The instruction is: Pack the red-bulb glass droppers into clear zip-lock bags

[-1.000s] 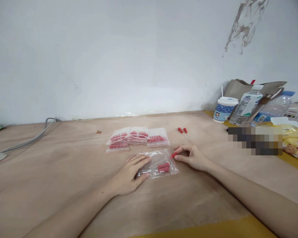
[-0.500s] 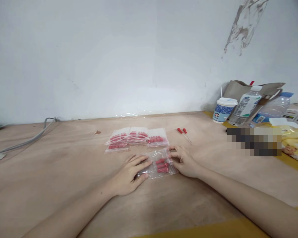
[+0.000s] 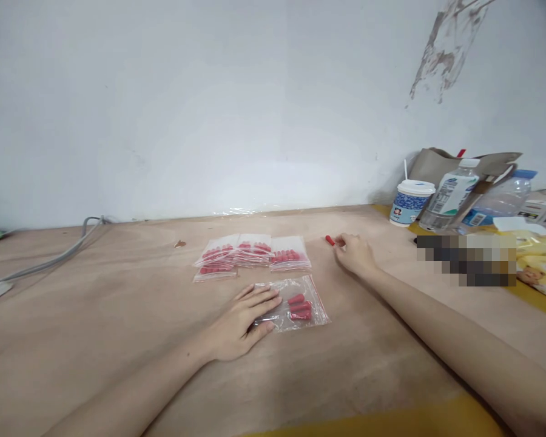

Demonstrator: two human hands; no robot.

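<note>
My left hand [image 3: 241, 325] lies flat with fingers spread, pressing the left end of a clear zip bag [image 3: 317, 298] onto the table. Inside that bag are several red rubber bulbs [image 3: 300, 308] of droppers; their stems run left under my fingers. Up and to the right, my right hand [image 3: 355, 254] has thumb and fingers closed at the spot of a dropper, which they cover. Just left of those fingertips shows the red bulb of another dropper [image 3: 330, 240]; its stem is hidden by the hand.
Behind the open bag lie flat, overlapping zip bags [image 3: 255, 250] of red-bulbed droppers. At the right stand a lidded paper cup [image 3: 412, 203], a clear bottle [image 3: 450, 197] and a yellow package [image 3: 539, 255]. A grey cable [image 3: 68, 255] runs along the left.
My right hand has left the bag's open edge and moved up and right to the two loose droppers, covering one. My left hand stays on the bag.
</note>
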